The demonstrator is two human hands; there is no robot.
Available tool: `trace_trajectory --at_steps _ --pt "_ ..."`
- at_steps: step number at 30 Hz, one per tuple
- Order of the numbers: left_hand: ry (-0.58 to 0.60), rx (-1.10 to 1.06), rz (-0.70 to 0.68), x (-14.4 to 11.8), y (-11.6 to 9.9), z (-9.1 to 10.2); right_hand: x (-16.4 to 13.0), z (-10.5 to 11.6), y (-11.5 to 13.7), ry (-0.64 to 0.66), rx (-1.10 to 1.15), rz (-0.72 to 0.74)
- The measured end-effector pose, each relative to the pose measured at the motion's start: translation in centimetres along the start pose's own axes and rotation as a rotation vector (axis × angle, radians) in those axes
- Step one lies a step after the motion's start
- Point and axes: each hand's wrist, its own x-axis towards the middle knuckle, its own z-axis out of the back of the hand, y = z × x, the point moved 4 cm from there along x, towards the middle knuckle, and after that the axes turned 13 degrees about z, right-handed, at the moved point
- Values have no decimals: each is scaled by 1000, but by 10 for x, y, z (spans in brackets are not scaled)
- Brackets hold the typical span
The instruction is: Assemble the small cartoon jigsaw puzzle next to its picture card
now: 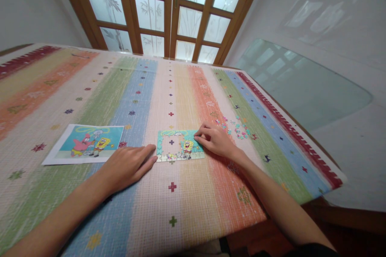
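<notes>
A partly assembled jigsaw puzzle [197, 155] lies flat on the table, its frame joined around a gap at centre left. SpongeBob shows on its right part. My left hand [131, 164] rests at the puzzle's left edge, thumb and forefinger stretched out and slightly apart, holding nothing. At the upper right edge, my right hand [215, 139] has its thumb and fingertips together on a puzzle piece, mostly hidden by the fingers. Loose puzzle pieces [239, 130] lie scattered beyond the right hand. Left of the puzzle is a printed reference picture [90, 143] with Patrick, Squidward and SpongeBob.
A striped tablecloth [171, 209] with small woven motifs covers the table. Wooden doors with frosted glass panes [150, 12] stand behind the far edge. Along the right side is a pale wall with a greenish glossy panel [304, 80].
</notes>
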Motion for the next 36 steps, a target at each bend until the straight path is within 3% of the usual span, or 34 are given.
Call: trace_trajectory --at_steps 13,26,36 --pt "22 26 3 0 -1 -1 1 4 -5 -46 87 -72" --pt "29 -46 40 -1 2 -2 0 4 6 -46 -32 10" --pt "26 -47 35 0 1 0 -9 7 11 77 -137 137"
